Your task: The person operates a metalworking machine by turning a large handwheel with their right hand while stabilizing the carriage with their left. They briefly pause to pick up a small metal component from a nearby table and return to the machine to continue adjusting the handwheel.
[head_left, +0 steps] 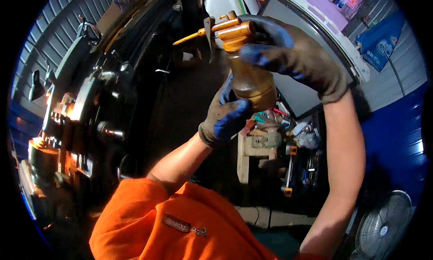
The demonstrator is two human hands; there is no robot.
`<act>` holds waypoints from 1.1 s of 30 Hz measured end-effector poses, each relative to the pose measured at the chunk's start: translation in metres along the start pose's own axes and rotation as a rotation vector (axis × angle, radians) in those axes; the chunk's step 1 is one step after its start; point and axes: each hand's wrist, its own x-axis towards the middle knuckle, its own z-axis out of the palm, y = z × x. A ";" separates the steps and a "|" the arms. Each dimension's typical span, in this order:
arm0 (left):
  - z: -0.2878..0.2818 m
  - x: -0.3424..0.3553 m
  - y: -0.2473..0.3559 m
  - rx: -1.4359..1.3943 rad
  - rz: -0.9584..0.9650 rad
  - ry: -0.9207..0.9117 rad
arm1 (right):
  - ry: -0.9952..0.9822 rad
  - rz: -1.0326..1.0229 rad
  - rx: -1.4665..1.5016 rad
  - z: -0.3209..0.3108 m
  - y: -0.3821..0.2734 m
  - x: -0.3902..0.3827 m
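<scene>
An amber pump oil can [252,86], with a yellow top, trigger lever and long spout pointing left, is held up in both my gloved hands. My left hand [228,115], in a grey glove with blue patches, grips the lower body from the left. My right hand [297,66], gloved alike, wraps round the upper body and head from the right, its thumb across the neck.
A dark lathe-like machine [81,106] runs along the left. Past the can, a wooden stand [245,157] and assorted tools [297,133] sit beside a grey panel [297,97]. A metal fan [383,228] is at lower right, near blue sheeting [397,124].
</scene>
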 end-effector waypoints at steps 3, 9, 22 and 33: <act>-0.020 0.038 0.019 -0.013 0.108 -0.037 | -0.112 -0.108 -0.132 -0.012 0.016 0.057; -0.086 0.124 0.112 0.408 0.194 -0.038 | -0.093 -0.509 -0.266 -0.048 0.062 0.166; -0.201 0.196 0.201 0.749 0.272 0.364 | 0.343 -0.731 -0.143 -0.098 0.144 0.389; -0.249 0.197 0.254 0.822 0.483 0.722 | -0.176 -0.593 0.086 -0.042 0.239 0.546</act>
